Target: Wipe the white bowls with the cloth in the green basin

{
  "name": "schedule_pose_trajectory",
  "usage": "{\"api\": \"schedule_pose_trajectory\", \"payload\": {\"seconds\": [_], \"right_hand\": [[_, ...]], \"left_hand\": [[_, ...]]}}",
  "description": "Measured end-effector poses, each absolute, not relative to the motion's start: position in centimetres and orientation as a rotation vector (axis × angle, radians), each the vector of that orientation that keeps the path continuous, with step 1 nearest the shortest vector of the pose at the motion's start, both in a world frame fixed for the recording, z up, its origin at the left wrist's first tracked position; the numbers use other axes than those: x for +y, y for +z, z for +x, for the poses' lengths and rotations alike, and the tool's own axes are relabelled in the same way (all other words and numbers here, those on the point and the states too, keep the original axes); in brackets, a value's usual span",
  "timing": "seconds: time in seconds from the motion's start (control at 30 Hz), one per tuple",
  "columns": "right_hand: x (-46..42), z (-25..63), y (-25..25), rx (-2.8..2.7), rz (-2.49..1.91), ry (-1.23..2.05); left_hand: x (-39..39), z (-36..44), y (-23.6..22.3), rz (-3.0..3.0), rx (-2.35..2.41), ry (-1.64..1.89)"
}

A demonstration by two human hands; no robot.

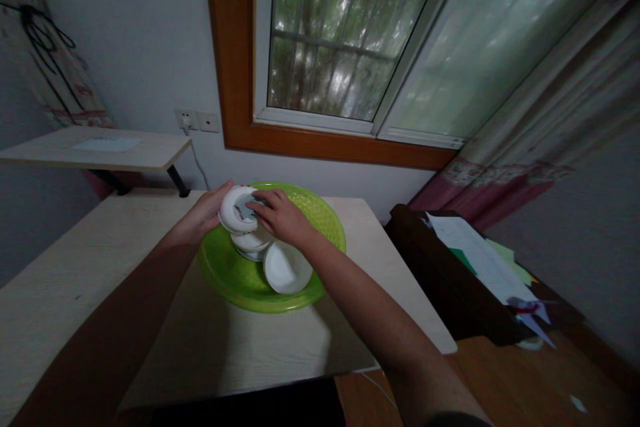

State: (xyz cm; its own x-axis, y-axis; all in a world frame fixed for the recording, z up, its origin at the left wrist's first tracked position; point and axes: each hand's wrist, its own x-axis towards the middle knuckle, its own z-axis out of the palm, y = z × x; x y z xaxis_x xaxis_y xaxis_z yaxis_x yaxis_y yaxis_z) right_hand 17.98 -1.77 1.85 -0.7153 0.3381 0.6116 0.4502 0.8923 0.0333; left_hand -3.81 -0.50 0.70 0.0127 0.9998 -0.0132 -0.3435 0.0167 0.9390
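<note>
My left hand [213, 209] grips a white bowl [229, 215] by its left side, tilted so that its base faces me. Pressed against that base is a grey cloth [245, 207], pinched in the fingers of my right hand [281, 215]. Just below the held bowl, more white bowls [253, 240] sit stacked in a green plastic basket [220, 273]. A separate white bowl [287, 269] leans in the basket to the right of the stack, its inside facing up towards me.
The basket stands on a pale wooden table [270, 353] below a window. A raised shelf [100, 150] with a paper sheet is on the left. Right of the table, papers [480, 260] lie on a dark brown piece of furniture [430, 280].
</note>
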Motion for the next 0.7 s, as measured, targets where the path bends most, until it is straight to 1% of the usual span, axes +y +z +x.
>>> {"api": "schedule_pose_trajectory", "payload": {"seconds": [0.17, 0.37, 0.43, 0.57, 0.7], "right_hand": [[-1.6, 18.5, 1.1, -2.408, -0.698, -0.208], [-2.4, 18.3, 1.2, -2.54, -0.481, -0.235], [-2.6, 18.0, 1.4, -2.549, -0.475, -0.281], [-2.7, 17.8, 1.6, -2.506, -0.681, -0.373], [-2.7, 18.1, 1.9, -2.478, -0.824, -0.37]], "left_hand": [[-0.7, -3.6, 1.1, 0.876, 0.992, 1.353], [-0.4, -3.6, 0.6, 0.91, 1.007, 1.356], [-0.2, -3.8, 0.3, 0.937, 1.01, 1.339], [0.4, -4.1, -0.4, 0.984, 0.977, 1.301], [0.8, -4.3, -0.9, 1.005, 0.994, 1.322]]}}
